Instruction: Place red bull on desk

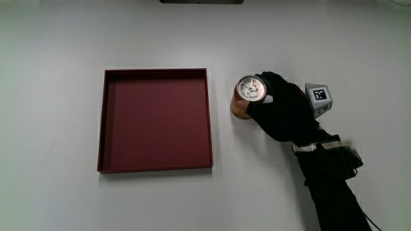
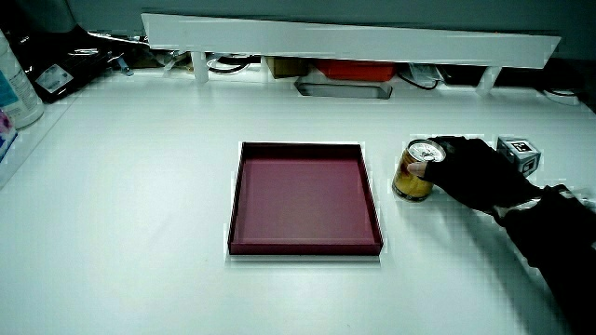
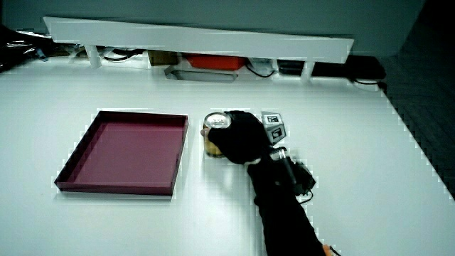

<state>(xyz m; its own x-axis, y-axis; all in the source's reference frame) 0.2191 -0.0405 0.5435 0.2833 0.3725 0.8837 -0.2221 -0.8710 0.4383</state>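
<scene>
The Red Bull can (image 1: 246, 96) stands upright on the white table beside the dark red tray (image 1: 154, 163), its silver lid facing up. It shows in both side views too, the can (image 2: 415, 171) and the can (image 3: 215, 135) each resting on the tabletop just outside the tray. The gloved hand (image 1: 273, 102) is wrapped around the can's side, fingers curled on it, with the patterned cube (image 1: 318, 98) on its back. The forearm runs from the hand toward the person.
The tray (image 2: 307, 247) is shallow and holds nothing. A low white partition (image 2: 354, 42) runs along the table's edge farthest from the person, with cables and a red box under it. A bottle (image 2: 17, 88) stands at the table's edge.
</scene>
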